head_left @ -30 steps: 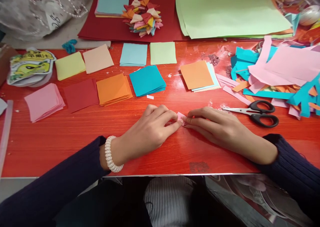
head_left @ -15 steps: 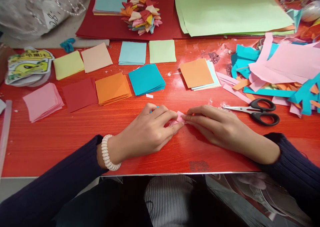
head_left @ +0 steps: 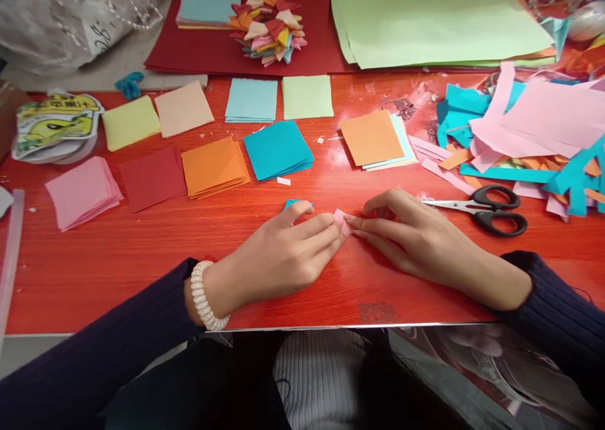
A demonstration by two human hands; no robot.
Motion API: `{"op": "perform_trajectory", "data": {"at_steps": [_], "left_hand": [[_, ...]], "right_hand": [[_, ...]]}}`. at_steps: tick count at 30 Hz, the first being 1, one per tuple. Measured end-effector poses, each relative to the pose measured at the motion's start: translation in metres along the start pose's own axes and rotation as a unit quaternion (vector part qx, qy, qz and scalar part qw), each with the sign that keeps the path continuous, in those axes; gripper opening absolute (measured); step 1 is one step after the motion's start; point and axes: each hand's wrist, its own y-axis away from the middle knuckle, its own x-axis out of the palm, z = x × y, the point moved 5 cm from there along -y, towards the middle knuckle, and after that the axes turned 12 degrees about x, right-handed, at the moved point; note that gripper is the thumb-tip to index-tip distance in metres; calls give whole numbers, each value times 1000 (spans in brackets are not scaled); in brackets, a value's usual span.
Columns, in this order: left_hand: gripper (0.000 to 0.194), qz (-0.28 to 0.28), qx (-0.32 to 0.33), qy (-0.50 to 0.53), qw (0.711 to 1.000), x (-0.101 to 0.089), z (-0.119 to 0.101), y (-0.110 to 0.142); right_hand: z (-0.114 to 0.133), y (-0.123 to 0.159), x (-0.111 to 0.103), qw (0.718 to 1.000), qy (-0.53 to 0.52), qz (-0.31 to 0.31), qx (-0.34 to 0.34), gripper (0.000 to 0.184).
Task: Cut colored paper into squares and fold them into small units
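A small folded piece of pink paper (head_left: 341,220) is pinched between my two hands, just above the red table (head_left: 142,278). My left hand (head_left: 283,250), with a pale coil band at the wrist, grips its left side and covers most of it. On the other side, the fingertips of my right hand (head_left: 406,238) close on the paper's right corner. Behind my left hand's raised index finger, part of a small blue paper piece (head_left: 293,203) shows on the table. Black-handled scissors (head_left: 477,210) lie just right of my right hand, blades towards it.
Stacks of paper squares in pink (head_left: 85,193), dark red (head_left: 154,179), orange (head_left: 215,167) and blue (head_left: 278,149) lie in a row beyond my left hand. Paper scraps (head_left: 534,127) heap up at the right. A folded-paper ring (head_left: 269,26) sits on red sheets at the back.
My left index finger has lifted, uncovering more of the blue paper piece. My right fingers have bent and shifted slightly, while both hands keep hold of the pink paper.
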Motion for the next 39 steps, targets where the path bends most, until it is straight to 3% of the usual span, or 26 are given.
{"op": "perform_trajectory", "data": {"at_steps": [6,13,18,23,27,33,36,39], "left_hand": [[26,1,2,-1,1000,-2,1,-3],[30,14,-8,-63,998,-7,-7,-2],[31,17,-10,-92,996,-9,-19,5],[26,10,-93,-6,996,-2,5,-5],[25,49,-145,95,984,7,29,-21],[14,52,-191,206,958,5,35,-26],[8,21,-229,287,930,2,35,-25],[13,-8,-264,388,883,0,38,-25]], "right_hand": [[5,2,-14,996,54,-71,-23,24],[15,-3,-12,985,158,-52,-40,26],[16,-2,-10,984,163,-55,-38,24],[6,-1,-1,992,118,-39,-19,25],[-3,1,2,997,79,-21,14,29],[-7,-4,-3,993,-41,8,115,27],[-5,-11,-7,976,-130,23,172,24],[0,-18,-8,961,-208,36,179,20]]}}
